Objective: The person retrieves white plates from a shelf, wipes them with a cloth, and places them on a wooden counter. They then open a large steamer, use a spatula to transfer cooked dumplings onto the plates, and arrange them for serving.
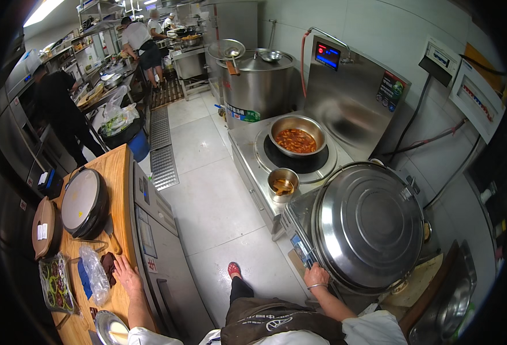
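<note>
My left hand (127, 275) lies on the edge of the wooden counter (119, 181), fingers spread, beside a dark brown cloth (108, 268) and a clear plastic bag (94, 269). On the right, my right hand (316, 276), with a bracelet at the wrist, is at the front edge of a large round appliance with a steel lid (367, 228); its fingers are curled, and whether they grip anything is unclear. Beyond it, a steel bowl of red stew (297, 140) sits on a round cooktop, with a small steel pot (283, 185) in front.
A round griddle (81, 202), a tray of food (58, 284) and a bowl of white batter or liquid (111, 330) stand on the left counter. Past the cooktop is a big lidded stockpot (257, 86). Several people work at the back; one in black (61, 108) stands at the left.
</note>
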`<state>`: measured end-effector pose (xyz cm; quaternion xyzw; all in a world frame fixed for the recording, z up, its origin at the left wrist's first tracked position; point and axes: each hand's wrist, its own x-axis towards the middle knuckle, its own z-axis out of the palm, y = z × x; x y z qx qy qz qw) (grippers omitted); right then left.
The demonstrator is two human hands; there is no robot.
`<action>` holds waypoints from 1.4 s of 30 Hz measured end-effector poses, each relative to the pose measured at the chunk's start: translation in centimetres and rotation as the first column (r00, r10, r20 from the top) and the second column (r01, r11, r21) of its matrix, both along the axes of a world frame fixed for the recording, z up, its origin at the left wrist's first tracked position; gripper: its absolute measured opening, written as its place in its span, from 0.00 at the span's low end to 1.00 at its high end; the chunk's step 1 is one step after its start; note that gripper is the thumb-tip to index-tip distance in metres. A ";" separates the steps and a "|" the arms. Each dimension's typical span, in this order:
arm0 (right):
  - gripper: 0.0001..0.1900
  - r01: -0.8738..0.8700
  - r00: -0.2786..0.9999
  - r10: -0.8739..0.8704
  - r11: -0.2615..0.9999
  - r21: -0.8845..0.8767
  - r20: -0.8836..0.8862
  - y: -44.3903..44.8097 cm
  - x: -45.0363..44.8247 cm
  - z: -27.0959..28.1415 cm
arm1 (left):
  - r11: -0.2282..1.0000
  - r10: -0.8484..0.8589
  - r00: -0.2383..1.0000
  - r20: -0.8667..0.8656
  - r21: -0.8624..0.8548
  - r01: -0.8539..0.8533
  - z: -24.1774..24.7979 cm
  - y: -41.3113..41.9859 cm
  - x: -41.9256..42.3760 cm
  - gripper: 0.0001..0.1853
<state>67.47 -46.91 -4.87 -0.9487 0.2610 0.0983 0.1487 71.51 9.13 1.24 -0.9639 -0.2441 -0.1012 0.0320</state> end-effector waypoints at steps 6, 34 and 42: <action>0.17 -0.007 1.000 0.007 1.000 -0.013 -0.024 0.1 0.2 0.1 | 1.000 0.008 1.000 -0.006 0.009 -0.008 0.0 0.1 0.1 0.37; 0.12 0.053 0.996 -0.051 0.998 0.024 -0.067 -0.3 0.4 -1.1 | 0.839 -0.493 0.870 0.013 -0.259 0.479 -4.6 -8.3 0.8 0.18; 0.12 0.085 0.996 -0.084 0.994 0.064 -0.027 -0.9 0.3 -2.4 | 0.775 -0.317 0.932 -0.175 -0.615 0.148 -16.3 -16.0 -4.6 0.22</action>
